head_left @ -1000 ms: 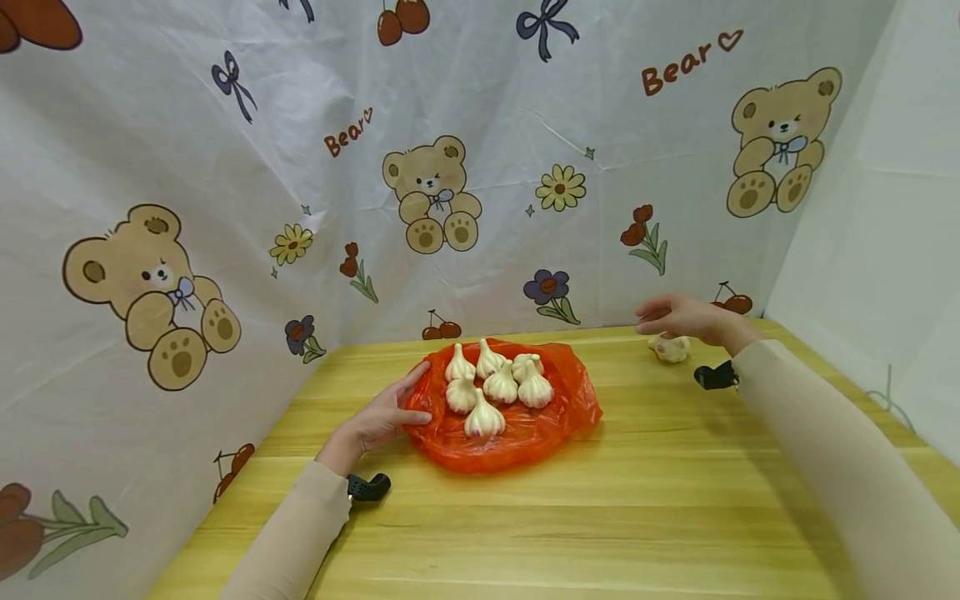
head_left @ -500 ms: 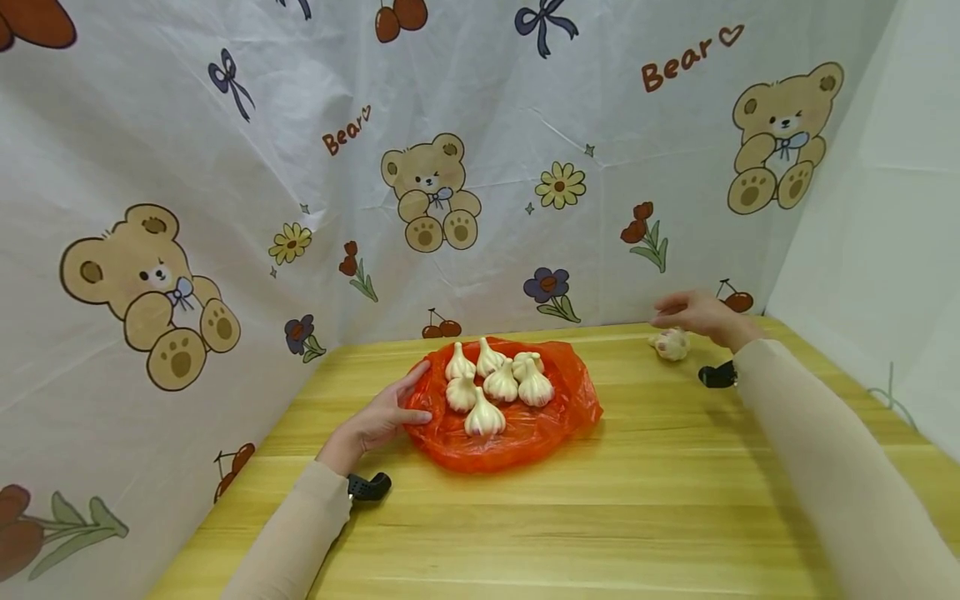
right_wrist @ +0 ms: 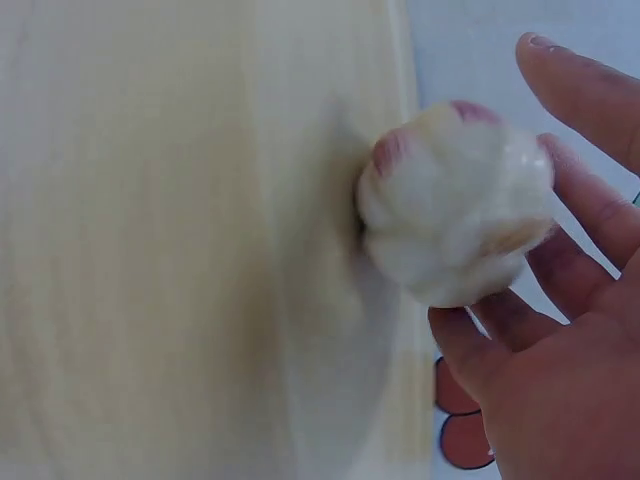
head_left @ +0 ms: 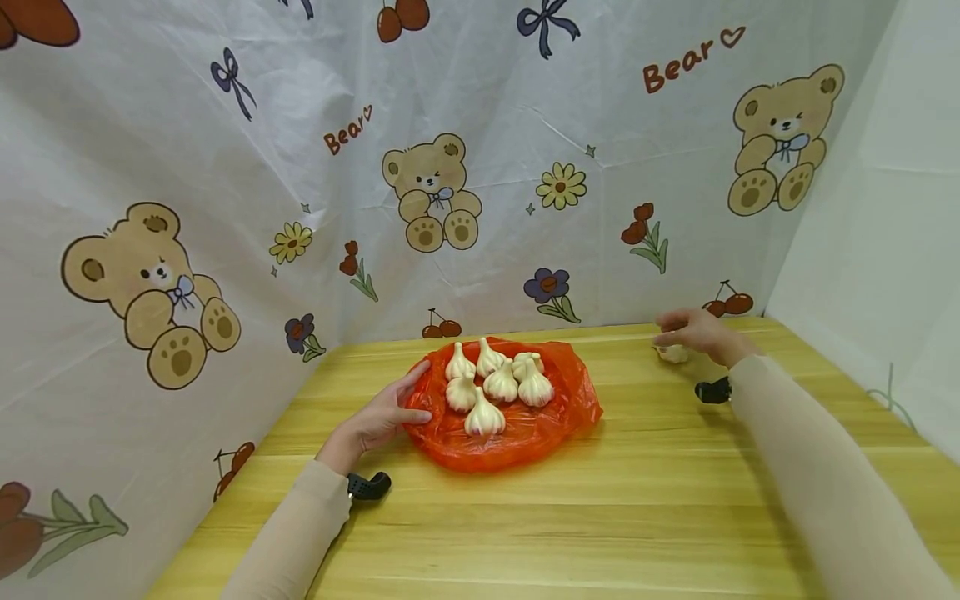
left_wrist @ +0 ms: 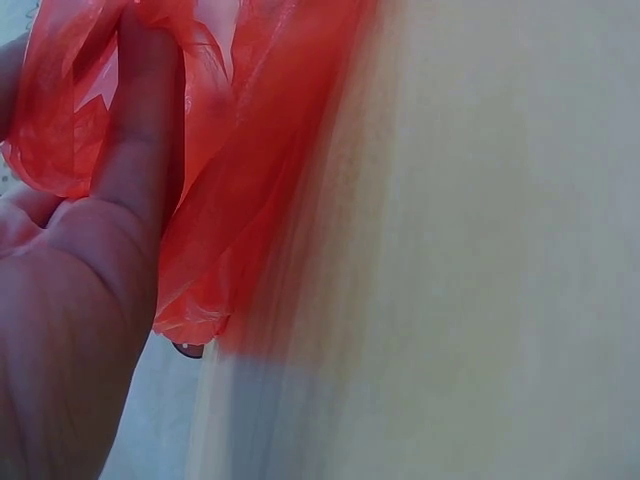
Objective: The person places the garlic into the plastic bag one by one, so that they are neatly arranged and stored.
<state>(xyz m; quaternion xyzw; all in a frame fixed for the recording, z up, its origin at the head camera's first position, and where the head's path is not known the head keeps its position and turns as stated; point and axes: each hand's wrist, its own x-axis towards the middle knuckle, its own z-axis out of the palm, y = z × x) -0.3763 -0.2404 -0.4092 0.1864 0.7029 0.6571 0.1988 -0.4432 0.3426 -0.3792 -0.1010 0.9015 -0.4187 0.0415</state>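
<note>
A red plastic bag [head_left: 510, 450] lies spread on the wooden table, with several white garlic bulbs [head_left: 485, 417] grouped in it. My left hand [head_left: 382, 415] holds the bag's left side, its thumb over the rim. In the left wrist view the thin red film [left_wrist: 255, 190] wraps about the fingers of that hand. Farther right, my right hand [head_left: 705, 333] reaches over a lone garlic bulb [head_left: 673, 355] and partly covers it. The right wrist view has this bulb [right_wrist: 455, 210] on the table, fingers spread around it and one digit standing apart from it.
A white cloth [head_left: 495, 275] printed with bears and flowers hangs right behind the table's back edge. Bare wooden tabletop [head_left: 570, 525] extends in front of the bag and to its right. A thin cord [head_left: 890, 400] lies by the right edge.
My right hand has moved slightly rightward, then lower over the lone bulb, which is more covered now. My left hand and the bag have stayed put.
</note>
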